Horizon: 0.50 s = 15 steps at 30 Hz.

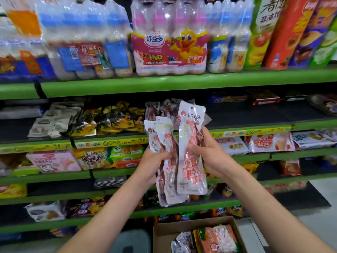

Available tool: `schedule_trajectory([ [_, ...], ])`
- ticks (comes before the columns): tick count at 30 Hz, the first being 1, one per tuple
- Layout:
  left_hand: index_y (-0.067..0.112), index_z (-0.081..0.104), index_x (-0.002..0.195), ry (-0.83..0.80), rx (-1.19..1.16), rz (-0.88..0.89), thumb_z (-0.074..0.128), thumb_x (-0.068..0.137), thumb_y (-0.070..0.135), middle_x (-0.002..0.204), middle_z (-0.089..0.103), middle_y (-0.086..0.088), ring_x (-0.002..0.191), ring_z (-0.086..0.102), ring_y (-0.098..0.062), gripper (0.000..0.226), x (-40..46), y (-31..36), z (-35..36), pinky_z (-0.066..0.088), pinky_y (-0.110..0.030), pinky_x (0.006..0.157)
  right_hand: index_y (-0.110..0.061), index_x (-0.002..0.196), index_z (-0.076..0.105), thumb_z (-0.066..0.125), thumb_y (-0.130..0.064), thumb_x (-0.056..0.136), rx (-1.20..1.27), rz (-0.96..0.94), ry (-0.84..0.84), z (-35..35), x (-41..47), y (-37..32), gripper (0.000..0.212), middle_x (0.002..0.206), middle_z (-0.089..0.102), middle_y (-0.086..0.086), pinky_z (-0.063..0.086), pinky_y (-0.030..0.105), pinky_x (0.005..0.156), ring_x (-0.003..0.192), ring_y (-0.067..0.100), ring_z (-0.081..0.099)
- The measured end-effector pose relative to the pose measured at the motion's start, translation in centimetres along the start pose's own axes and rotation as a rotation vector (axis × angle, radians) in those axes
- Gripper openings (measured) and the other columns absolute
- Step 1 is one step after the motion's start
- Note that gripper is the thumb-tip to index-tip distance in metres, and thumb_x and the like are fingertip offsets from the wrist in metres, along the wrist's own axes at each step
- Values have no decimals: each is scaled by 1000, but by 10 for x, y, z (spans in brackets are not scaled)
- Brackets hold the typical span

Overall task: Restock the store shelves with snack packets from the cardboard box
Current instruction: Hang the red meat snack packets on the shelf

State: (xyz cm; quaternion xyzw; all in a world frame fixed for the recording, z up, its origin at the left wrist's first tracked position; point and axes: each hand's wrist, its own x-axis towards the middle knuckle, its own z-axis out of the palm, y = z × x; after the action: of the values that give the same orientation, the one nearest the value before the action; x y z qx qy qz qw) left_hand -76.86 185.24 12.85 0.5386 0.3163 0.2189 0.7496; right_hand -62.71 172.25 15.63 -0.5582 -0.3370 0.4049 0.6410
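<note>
Head view: both hands are lifted in front of green store shelves (127, 84). The left hand (155, 163) is gripping a small bunch of long white-and-red snack packets (167, 143), fingers curled round their middle; there are perhaps two or three, though they overlap too much to be sure. The right hand (209, 154) is pinching one more packet (191, 148) of the same kind by its right edge, thumb on the front, holding it upright and touching the bunch. Behind the held packets, at about 12 o'clock from them, a pile of like packets (160, 109) is lying on the second shelf, with yellow-and-black packets (116, 119) at its 9 o'clock and pale grey packets (54, 119) further along that way.

On the top shelf a pink pack of bottled drinks (169, 48) showing a yellow duck is standing at 12 o'clock, with blue-capped bottle packs (82, 42) on its 9 o'clock side and tall boxes (284, 31) leaning at 2 o'clock.

At 6 o'clock, low in the view, the cardboard box (182, 227) is sitting open, holding orange packets (217, 238) and a few pale ones (184, 241). A grey stool (133, 241) is standing just at its 9 o'clock.
</note>
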Motion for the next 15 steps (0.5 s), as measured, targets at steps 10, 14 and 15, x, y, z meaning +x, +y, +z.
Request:
schedule_trajectory([
  [10, 9, 70, 118, -29, -67, 49, 63, 85, -12, 112, 75, -14, 100, 74, -34, 40, 11, 12, -29, 60, -52, 85, -40, 121, 46, 57, -46, 98, -321, -80, 131, 52, 36, 24, 26, 97, 75, 6, 58, 52, 66, 77, 33, 72],
  [14, 11, 70, 115, 15, -74, 55, 65, 85, -9, 110, 76, -10, 101, 74, -32, 37, 19, 16, -49, 59, -53, 87, -45, 117, 51, 62, -57, 89, -189, -47, 152, 65, 46, 31, 32, 95, 75, 11, 58, 46, 66, 76, 33, 71],
  [15, 12, 69, 114, 43, -82, 50, 64, 85, -9, 108, 77, -9, 100, 74, -31, 36, 21, 17, -55, 58, -53, 89, -47, 117, 52, 63, -60, 85, -182, -23, 174, 66, 49, 34, 37, 91, 74, 11, 54, 43, 64, 71, 28, 66],
])
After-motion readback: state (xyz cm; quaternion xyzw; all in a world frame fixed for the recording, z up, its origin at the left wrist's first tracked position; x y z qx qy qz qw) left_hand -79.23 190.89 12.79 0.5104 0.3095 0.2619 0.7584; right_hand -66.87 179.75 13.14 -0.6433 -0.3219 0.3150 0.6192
